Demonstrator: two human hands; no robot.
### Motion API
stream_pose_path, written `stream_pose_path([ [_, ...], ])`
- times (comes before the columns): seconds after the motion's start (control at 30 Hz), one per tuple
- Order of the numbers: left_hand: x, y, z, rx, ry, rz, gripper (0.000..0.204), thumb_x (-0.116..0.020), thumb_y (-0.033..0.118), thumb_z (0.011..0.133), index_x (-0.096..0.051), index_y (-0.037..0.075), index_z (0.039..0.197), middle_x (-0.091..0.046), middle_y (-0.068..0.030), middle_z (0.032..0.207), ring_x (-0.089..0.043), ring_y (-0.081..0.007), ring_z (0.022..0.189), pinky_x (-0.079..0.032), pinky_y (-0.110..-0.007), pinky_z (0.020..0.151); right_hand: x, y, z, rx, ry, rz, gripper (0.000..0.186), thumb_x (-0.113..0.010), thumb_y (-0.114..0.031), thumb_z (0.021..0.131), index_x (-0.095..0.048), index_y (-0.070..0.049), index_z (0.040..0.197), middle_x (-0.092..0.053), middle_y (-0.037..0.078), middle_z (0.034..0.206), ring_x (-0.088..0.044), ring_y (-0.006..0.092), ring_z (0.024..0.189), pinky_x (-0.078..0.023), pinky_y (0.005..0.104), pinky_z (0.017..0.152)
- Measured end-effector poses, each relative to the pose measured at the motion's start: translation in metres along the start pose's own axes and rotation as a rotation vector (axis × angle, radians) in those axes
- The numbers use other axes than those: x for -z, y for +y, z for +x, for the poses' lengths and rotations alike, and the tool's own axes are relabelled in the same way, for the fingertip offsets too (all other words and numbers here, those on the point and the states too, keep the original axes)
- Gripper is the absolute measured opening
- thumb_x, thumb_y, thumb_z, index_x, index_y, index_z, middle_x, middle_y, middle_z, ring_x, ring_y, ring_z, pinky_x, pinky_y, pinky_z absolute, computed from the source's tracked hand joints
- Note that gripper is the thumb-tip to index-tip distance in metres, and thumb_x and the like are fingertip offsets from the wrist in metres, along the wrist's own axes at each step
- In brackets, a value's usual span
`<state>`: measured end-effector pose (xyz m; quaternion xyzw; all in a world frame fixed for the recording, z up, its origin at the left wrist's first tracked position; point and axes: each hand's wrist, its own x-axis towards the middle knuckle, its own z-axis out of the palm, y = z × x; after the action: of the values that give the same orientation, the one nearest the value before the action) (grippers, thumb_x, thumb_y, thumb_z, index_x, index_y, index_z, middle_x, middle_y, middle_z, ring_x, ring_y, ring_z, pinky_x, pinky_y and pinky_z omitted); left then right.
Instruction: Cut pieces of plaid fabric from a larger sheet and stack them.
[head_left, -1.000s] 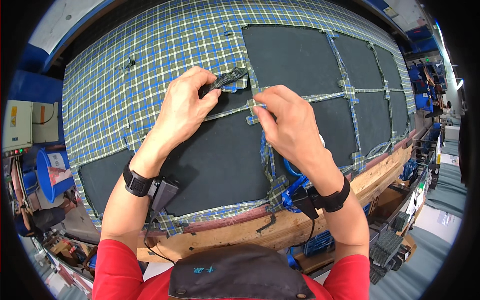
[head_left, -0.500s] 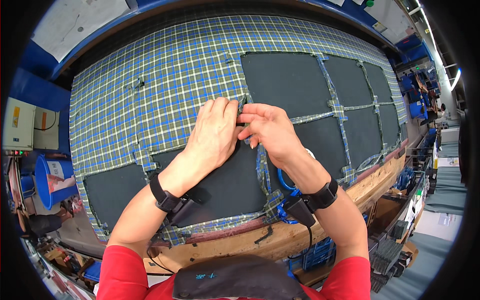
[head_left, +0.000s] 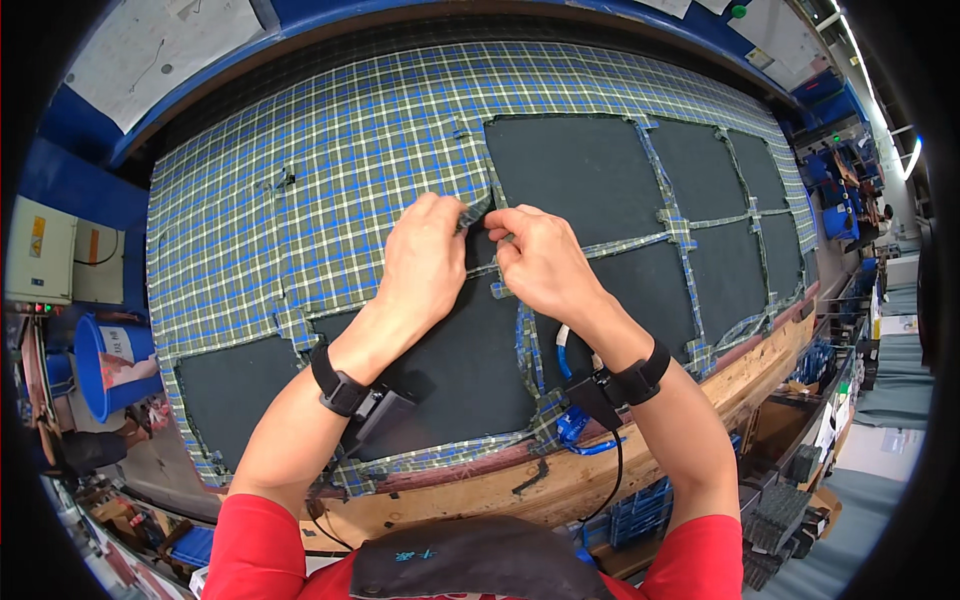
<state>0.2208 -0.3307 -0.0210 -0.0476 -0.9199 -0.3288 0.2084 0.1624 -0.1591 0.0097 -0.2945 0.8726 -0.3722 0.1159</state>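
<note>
Plaid fabric in blue, green and white covers the table, its large cut-outs baring a dark surface. At the corner of the uncut plaid, my left hand is closed on the fabric's edge, which is lifted and folded back. Just right of it is my right hand, its fingers curled into a pinch, slightly apart from the left fingertips. Whatever the pinch holds is too small to make out. Narrow plaid strips remain between the cut-outs. Both wrists wear black straps with small devices.
A blue item, partly hidden by the right wrist device, lies by the wooden table edge. Cables hang from both wrist devices. A blue bin stands at left below a control box. Stacked dark pieces lie at lower right.
The fabric corner has been lifted and folded back toward my left hand. My right hand has drawn slightly apart from the left, its fingers curling tighter.
</note>
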Motion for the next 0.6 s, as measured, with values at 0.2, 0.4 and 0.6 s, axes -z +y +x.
stream_pose_path([
  [0.2,0.009,-0.004,-0.005,0.27,0.139,-0.238,0.018,-0.069,0.004,0.094,-0.062,-0.004,0.108,-0.059,-0.011,0.084,-0.057,-0.0179,0.071,-0.047,-0.035,0.065,-0.002,-0.007,0.002,-0.066,0.012,-0.046,0.038,-0.056,-0.002,0.085,-0.064,0.011,0.12,-0.07,0.023,0.101,-0.067,0.0417,0.097,-0.053,0.0483,0.087],
  [0.4,0.005,0.007,-0.004,0.366,0.106,-0.335,0.016,-0.067,0.0,0.093,-0.061,-0.004,0.107,-0.056,-0.0165,0.073,-0.05,-0.0264,0.059,-0.043,-0.041,0.059,0.01,-0.007,-0.009,-0.029,0.064,0.041,0.034,-0.057,-0.007,0.087,-0.065,0.009,0.116,-0.069,0.023,0.095,-0.067,0.0432,0.091,-0.053,0.0505,0.084],
  [0.6,0.004,-0.004,-0.012,0.301,0.194,-0.276,0.018,-0.066,0.002,0.095,-0.062,-0.002,0.112,-0.058,-0.0166,0.075,-0.054,-0.0279,0.062,-0.045,-0.04,0.062,0.065,-0.011,-0.104,-0.183,-0.002,-0.514,0.024,-0.076,-0.017,0.083,-0.062,0.0,0.093,-0.067,0.016,0.081,-0.067,0.0366,0.074,-0.052,0.0448,0.065],
])
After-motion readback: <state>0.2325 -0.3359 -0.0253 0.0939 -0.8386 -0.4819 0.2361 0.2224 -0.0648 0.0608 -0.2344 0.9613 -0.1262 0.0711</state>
